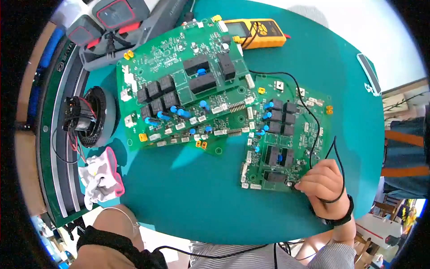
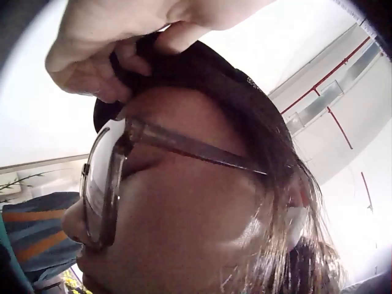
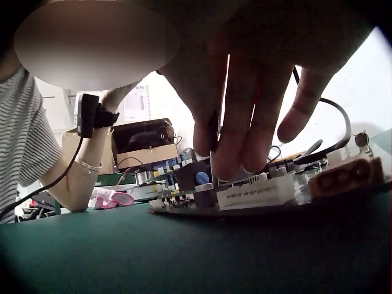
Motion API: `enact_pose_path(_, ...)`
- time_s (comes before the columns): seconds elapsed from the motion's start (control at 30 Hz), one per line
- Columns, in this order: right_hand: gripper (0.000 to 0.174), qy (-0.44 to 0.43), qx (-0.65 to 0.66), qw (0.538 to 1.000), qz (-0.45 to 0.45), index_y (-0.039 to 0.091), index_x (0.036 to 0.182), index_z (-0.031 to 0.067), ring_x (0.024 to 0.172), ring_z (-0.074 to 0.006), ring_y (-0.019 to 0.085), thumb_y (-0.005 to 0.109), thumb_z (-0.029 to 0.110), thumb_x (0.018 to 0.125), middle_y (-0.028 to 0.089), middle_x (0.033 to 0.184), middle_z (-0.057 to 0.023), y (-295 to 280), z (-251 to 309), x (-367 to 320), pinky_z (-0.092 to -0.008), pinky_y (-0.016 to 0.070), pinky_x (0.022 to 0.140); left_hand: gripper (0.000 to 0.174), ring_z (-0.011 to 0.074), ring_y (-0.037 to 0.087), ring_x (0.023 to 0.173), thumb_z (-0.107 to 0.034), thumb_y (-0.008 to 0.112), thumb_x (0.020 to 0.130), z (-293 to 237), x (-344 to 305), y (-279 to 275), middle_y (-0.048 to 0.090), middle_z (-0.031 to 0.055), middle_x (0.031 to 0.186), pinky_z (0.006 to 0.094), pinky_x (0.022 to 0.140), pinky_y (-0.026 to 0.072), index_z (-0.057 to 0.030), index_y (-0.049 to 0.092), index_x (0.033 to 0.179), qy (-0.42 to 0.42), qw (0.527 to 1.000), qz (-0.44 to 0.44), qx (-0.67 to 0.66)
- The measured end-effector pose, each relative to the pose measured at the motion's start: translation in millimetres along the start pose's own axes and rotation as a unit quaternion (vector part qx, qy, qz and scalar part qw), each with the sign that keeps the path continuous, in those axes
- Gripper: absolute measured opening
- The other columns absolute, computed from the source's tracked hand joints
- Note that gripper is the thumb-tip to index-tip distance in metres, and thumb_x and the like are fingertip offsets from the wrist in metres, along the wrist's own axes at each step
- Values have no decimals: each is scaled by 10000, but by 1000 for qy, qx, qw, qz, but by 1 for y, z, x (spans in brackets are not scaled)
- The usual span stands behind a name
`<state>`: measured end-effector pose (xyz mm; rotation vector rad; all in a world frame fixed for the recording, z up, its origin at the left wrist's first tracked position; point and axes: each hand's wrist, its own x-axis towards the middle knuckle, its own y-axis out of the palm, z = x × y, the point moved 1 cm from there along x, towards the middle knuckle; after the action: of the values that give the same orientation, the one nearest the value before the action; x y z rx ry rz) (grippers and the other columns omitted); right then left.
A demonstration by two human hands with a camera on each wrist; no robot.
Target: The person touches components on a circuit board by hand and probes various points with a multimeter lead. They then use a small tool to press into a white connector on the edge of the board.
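The right hand (image 1: pixel 323 181) sits at the near corner of a flat green circuit board (image 1: pixel 282 148) on the smooth teal table (image 1: pixel 188 197). Its bent fingers (image 3: pixel 239 141) pinch a thin black probe (image 3: pixel 214 131), tip down on the board. A skinny black wire (image 1: pixel 343 175) loops round the wrist. The left hand (image 2: pixel 116 49) is up at the head, fingers curled round a dark band (image 2: pixel 131 58).

Head view: bright, evenly lit; strong fisheye bend, black vignette at edges. Soft shadows cast by green boards (image 1: pixel 188 89) onto teal table (image 1: pixel 188 197); top-right bkgd blown out. Left wrist view: backlit by pale ceiling (image 2: pixel 257 55), close-up soft, slightly blurred. Right wrist view: right hand (image 3: pixel 257 73) rendered dark vs bright bkgd; near table out of focus; corners darkened.
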<state>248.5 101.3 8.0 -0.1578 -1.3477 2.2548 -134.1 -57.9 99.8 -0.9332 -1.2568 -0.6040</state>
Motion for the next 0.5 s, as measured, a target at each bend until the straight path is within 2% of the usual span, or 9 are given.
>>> enact_pose_path(0.3, 407, 3, 3, 1000, 1, 704, 1088, 97, 959, -225, 668, 714, -7, 695, 692, 1002, -24, 0, 1, 2, -451, 491, 924, 331, 233, 632, 980, -350, 629, 939, -4, 0, -2, 708, 92, 1003, 477, 953, 432, -162, 623, 1211, -10, 999, -30, -27)
enact_pose_path(0.5, 396, 10, 30, 999, 2, 704, 1088, 94, 965, -230, 664, 669, -35, 716, 689, 1012, -30, 0, -4, 4, -450, 478, 943, 344, 227, 629, 976, -370, 630, 943, -1, -5, -1, 706, 88, 1000, 478, 952, 427, -172, 617, 1224, -15, 996, -56, -62)
